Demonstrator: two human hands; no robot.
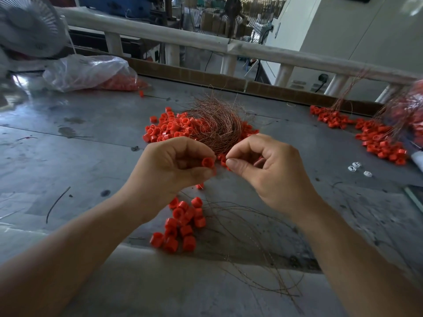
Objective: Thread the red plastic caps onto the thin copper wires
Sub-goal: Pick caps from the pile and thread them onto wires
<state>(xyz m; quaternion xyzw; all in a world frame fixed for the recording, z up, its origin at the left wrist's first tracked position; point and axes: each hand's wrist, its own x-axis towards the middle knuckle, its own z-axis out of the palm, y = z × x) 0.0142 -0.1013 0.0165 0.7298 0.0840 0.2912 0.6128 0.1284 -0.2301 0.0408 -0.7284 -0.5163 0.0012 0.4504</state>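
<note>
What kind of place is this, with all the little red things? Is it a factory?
Most likely a small factory or workshop. Heaps of red caps and a tangle of copper wire lie on a worn grey workbench, with a bag of more caps and a big fan nearby.

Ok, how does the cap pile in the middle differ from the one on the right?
The middle pile is a compact heap tucked against a tangled nest of copper wire; the right pile stretches in a long band. Wires rise bunched out of the right pile, so those caps look threaded; the middle pile's look loose. Both are red caps on the grey table.
</note>
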